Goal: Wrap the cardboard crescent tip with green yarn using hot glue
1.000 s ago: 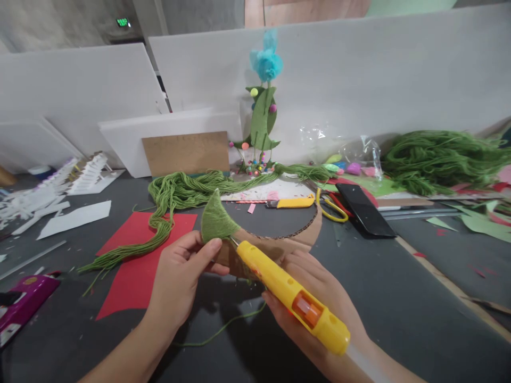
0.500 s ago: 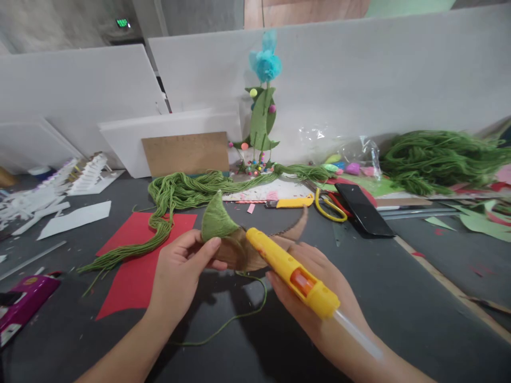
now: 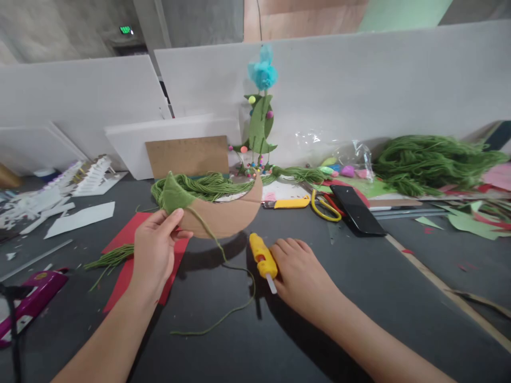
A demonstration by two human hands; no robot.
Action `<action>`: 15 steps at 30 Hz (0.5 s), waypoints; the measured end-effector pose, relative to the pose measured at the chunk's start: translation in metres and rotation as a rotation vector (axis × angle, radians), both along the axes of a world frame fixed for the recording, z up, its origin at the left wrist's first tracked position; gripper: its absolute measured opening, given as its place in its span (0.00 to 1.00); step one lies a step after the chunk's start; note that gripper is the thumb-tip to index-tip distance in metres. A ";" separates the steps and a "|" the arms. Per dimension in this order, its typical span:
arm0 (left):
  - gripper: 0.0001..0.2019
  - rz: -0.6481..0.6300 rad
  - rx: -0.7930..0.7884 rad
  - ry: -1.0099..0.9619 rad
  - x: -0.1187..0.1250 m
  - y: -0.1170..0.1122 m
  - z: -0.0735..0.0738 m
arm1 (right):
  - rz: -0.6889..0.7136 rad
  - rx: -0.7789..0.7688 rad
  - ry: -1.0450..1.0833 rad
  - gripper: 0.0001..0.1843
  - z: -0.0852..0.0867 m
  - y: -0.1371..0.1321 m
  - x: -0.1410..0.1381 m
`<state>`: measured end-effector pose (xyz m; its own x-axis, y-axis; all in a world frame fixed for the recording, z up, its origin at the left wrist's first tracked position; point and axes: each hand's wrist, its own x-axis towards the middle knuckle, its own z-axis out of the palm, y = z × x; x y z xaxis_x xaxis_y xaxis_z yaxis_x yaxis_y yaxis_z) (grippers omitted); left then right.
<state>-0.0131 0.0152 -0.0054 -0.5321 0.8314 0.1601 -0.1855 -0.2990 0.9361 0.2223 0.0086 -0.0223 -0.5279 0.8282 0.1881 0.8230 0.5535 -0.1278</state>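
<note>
My left hand (image 3: 154,250) is raised over the dark table and pinches a brown cardboard crescent (image 3: 225,215) by its left tip. That tip is wrapped in green yarn (image 3: 171,196). A loose green strand (image 3: 229,314) hangs from the wrapped part and curls onto the table. My right hand (image 3: 301,271) is down on the table, palm down. Its thumb side closes on a yellow glue gun (image 3: 261,256) that rests on the surface. The white glue stick pokes out at the back of the gun.
A red sheet (image 3: 131,239) and bundles of green yarn (image 3: 207,186) lie behind my left hand. A yellow cutter (image 3: 289,202), scissors (image 3: 325,206) and a black phone (image 3: 355,210) sit behind the gun. A green felt figure (image 3: 259,125) stands by the white boards. A purple tool (image 3: 27,298) lies at far left.
My right hand moved the glue gun away from the crescent and lowered it onto the table. My left hand lifted the crescent up and to the left, turning its flat face toward me.
</note>
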 end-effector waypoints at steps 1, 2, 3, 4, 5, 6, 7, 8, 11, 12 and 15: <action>0.08 -0.023 -0.014 0.000 0.002 -0.002 0.001 | -0.050 0.021 -0.035 0.07 -0.003 0.004 0.003; 0.07 -0.047 -0.028 0.000 0.005 -0.004 0.001 | -0.085 0.037 -0.062 0.07 -0.006 0.008 0.005; 0.07 -0.073 -0.041 0.005 0.008 -0.007 0.001 | -0.108 0.051 -0.081 0.07 -0.008 0.011 0.007; 0.07 -0.099 -0.055 0.017 0.012 -0.010 0.002 | -0.120 0.063 -0.091 0.07 -0.008 0.012 0.009; 0.08 -0.123 -0.069 0.041 0.015 -0.012 0.002 | -0.126 0.076 -0.093 0.08 -0.006 0.012 0.010; 0.07 -0.143 -0.081 0.084 0.018 -0.015 0.002 | -0.133 0.094 -0.086 0.08 -0.004 0.011 0.009; 0.07 -0.151 -0.097 0.146 0.020 -0.019 0.003 | -0.137 0.112 -0.063 0.08 0.000 0.008 0.008; 0.07 -0.151 -0.113 0.221 0.023 -0.022 0.004 | -0.133 0.133 -0.020 0.07 0.005 0.004 0.006; 0.06 -0.083 -0.162 0.460 0.031 -0.032 0.009 | -0.005 0.166 0.291 0.11 0.017 -0.011 -0.002; 0.05 -0.074 -0.169 0.502 0.035 -0.036 0.011 | 0.062 0.177 0.411 0.10 0.020 -0.016 -0.005; 0.03 -0.118 -0.175 0.530 0.050 -0.048 0.014 | 0.148 0.230 0.628 0.03 0.021 -0.025 -0.011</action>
<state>0.0366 -0.0332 0.0085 -0.3188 0.9183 0.2348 0.3004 -0.1371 0.9439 0.2108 -0.0168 -0.0015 -0.3657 0.6584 0.6579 0.5453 0.7244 -0.4217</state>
